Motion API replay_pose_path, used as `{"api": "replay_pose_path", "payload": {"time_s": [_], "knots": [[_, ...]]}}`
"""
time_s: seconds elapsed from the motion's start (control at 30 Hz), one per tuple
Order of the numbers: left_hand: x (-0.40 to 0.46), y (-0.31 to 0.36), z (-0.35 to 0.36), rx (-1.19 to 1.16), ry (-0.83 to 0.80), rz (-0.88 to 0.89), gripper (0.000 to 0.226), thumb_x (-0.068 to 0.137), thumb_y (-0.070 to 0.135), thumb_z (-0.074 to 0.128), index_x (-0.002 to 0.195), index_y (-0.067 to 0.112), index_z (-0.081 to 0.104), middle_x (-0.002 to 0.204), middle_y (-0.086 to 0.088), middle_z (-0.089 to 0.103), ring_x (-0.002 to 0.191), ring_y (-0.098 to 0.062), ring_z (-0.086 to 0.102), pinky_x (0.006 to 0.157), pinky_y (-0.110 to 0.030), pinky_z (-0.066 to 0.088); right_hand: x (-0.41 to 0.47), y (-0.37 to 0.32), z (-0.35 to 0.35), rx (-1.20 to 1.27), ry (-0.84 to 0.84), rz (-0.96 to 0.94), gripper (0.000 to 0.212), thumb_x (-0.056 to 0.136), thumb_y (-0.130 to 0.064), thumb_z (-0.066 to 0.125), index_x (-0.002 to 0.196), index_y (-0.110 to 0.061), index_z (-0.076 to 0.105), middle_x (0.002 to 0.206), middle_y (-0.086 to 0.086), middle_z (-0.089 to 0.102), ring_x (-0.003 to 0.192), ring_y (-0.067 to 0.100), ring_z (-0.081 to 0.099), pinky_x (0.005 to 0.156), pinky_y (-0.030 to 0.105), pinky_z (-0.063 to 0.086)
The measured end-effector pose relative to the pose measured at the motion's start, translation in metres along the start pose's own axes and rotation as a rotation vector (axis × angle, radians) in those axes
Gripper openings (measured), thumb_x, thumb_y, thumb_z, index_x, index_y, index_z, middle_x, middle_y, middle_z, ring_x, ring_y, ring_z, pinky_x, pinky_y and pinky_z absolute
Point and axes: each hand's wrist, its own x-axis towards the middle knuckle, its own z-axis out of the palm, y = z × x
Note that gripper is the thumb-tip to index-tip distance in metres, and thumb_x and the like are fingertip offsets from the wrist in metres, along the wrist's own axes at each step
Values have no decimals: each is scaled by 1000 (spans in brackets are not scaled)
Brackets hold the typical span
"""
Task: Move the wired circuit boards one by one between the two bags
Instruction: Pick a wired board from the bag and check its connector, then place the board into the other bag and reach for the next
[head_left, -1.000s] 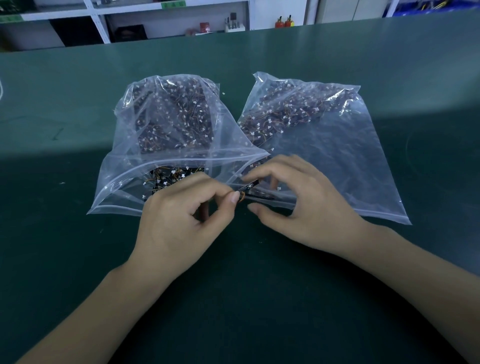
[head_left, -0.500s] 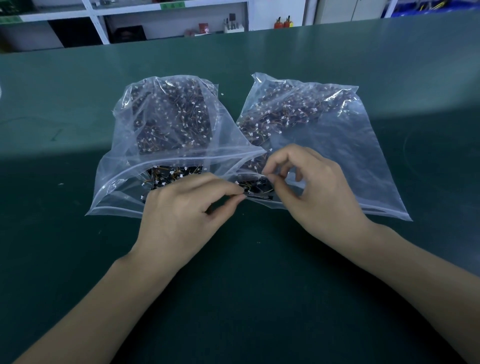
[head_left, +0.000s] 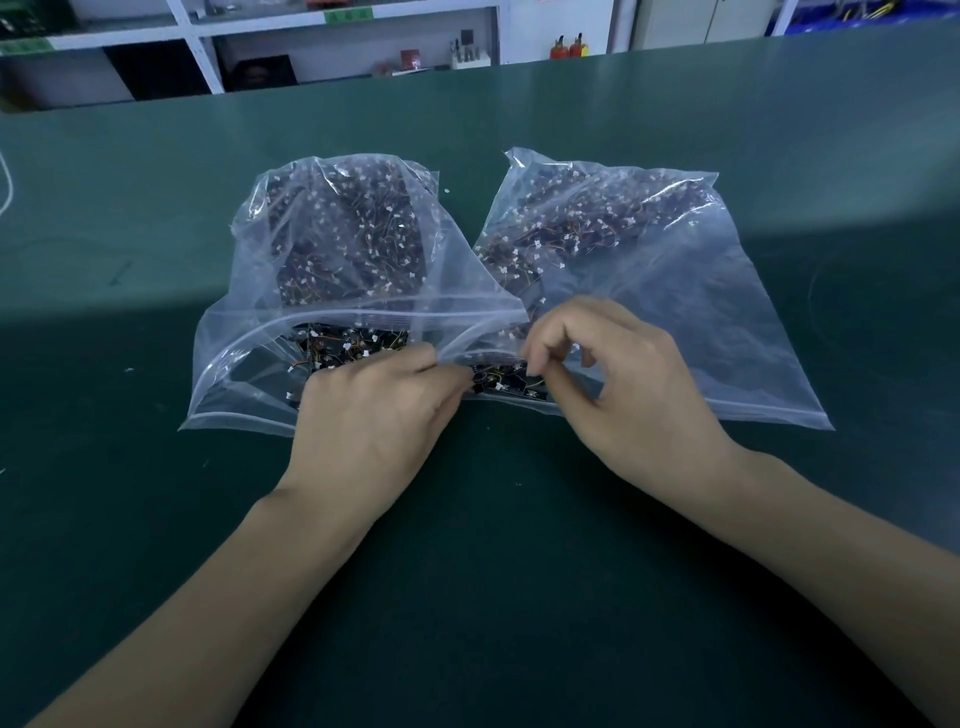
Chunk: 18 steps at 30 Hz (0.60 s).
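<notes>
Two bare hands work at the mouths of two clear bags of wired circuit boards on a green table.

The left bag (head_left: 337, 249) and right bag (head_left: 649, 270) lie side by side on the table (head_left: 519, 597), their near corners overlapping, each packed with dark boards and white connectors. The left hand (head_left: 374, 415) rests at the left bag's mouth, fingers curled toward a board (head_left: 506, 382) that lies between the two hands at the right bag's opening; whether it actually grasps the board cannot be told. The right hand (head_left: 618, 384) pinches thumb and forefinger at that board's right end, other fingers loosely curled. Shelves (head_left: 343, 31) stand behind the table.
</notes>
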Motion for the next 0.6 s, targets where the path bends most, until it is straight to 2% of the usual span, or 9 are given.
{"api": "replay_pose_path", "payload": {"time_s": [0.1, 0.2, 0.3, 0.37, 0.47, 0.6], "knots": [[0, 3, 1, 64, -68, -30, 14, 99, 27, 76, 85, 24, 77, 65, 2, 60, 57, -30, 64, 50, -27, 33, -1, -2, 1, -17, -22, -24, 23, 91, 11, 68, 91, -11, 72, 97, 1, 68, 95, 21, 62, 84, 37, 51], [0, 6, 0, 77, -66, -34, 10, 99, 33, 72, 95, 30, 80, 68, 5, 67, 59, -30, 69, 52, -27, 28, -2, -6, 4, 38, -4, -93, 19, 90, 9, 69, 93, -9, 74, 96, 2, 67, 89, 19, 63, 81, 34, 52], [-2, 6, -2, 25, -49, -39, 21, 95, 34, 75, 115, 33, 81, 75, 5, 70, 65, -32, 73, 52, -30, 39, -7, -11, 11, 125, -119, -97, 19, 90, 7, 67, 98, -8, 75, 95, -1, 69, 85, 17, 67, 78, 34, 55], [-2, 4, -3, -6, -26, -40, 27, 90, 28, 83, 117, 30, 81, 74, 3, 64, 64, -31, 70, 50, -29, 38, -11, -12, 17, 105, -214, -58, 23, 91, 6, 65, 102, -11, 75, 102, -1, 71, 95, 16, 70, 85, 37, 56], [0, 4, -2, 34, 54, 5, 17, 88, 17, 86, 103, 26, 83, 76, 0, 46, 69, -25, 56, 54, -29, 30, -12, -12, 21, 108, -261, -36, 31, 92, 8, 61, 108, -14, 77, 116, -4, 70, 111, 14, 69, 94, 36, 55], [1, 1, -2, 75, 112, 96, 19, 95, 10, 72, 105, 24, 81, 93, -6, 54, 86, -30, 51, 73, -42, 41, -11, -9, 21, 49, -332, 14, 37, 92, 3, 57, 116, -20, 73, 129, -12, 64, 125, 6, 60, 101, 34, 51]]}}
